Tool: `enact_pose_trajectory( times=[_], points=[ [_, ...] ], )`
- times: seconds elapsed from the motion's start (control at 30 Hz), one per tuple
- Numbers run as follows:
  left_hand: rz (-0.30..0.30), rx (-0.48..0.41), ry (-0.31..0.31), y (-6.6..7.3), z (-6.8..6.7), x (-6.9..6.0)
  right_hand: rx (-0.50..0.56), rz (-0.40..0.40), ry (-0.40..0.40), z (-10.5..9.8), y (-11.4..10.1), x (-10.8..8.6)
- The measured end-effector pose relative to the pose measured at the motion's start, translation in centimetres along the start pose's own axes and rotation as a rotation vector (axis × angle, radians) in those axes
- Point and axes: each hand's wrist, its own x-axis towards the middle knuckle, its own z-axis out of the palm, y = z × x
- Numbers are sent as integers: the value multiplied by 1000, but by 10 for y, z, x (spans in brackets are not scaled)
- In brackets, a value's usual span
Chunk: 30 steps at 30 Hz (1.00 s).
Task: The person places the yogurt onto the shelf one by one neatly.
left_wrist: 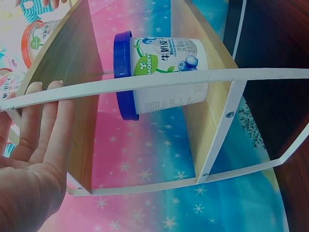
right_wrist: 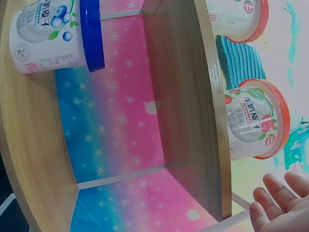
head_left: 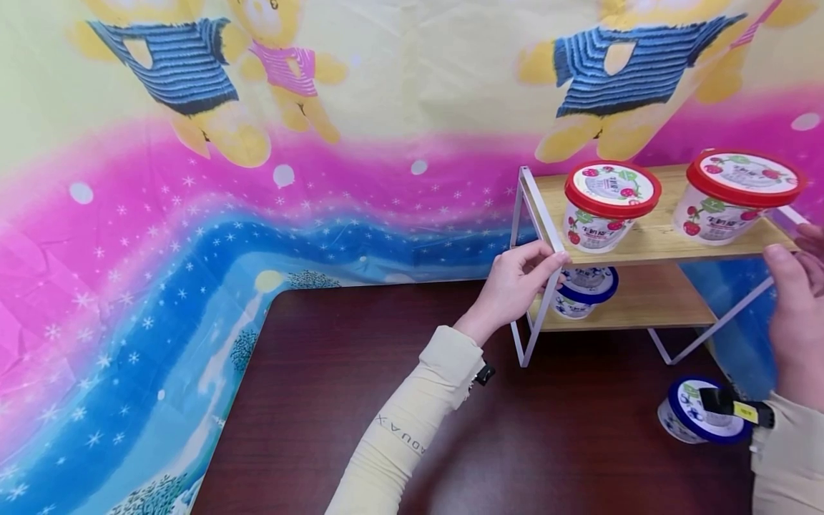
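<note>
My left hand (head_left: 511,286) pinches the white metal frame (left_wrist: 169,78) of a two-tier wooden shelf (head_left: 644,244), at the front left post near the upper board. On that upper board stand two red-lidded tubs, a left tub (head_left: 611,193) and a right tub (head_left: 740,175), both upright. A blue-lidded blueberry tub (left_wrist: 169,72) sits on the lower board, partly hidden by my left fingers in the head view. Beside the shelf's right end, my right hand (head_left: 798,307) has its fingers loosely bent and holds nothing. In the right wrist view its fingertips (right_wrist: 259,212) come close to the frame.
Another blue-lidded tub (head_left: 682,422) rests on the dark wooden table (head_left: 335,400), partly covered by my right wrist strap. Behind the table hangs a cloth backdrop (head_left: 418,86) with printed bears.
</note>
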Motion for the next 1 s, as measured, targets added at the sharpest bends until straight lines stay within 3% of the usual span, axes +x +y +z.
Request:
enact_pose_trajectory(
  times=[0.3, 0.73, 1.0],
  points=[
    [1, -2, -1, 0, 0, 0, 6, -64, 21, -4, 15, -1],
    [3, 9, 3, 0, 0, 0, -25, 72, 9, -15, 25, -8],
    [-2, 3, 3, 0, 0, 0, -26, 98, 35, -17, 33, -14]
  ],
)
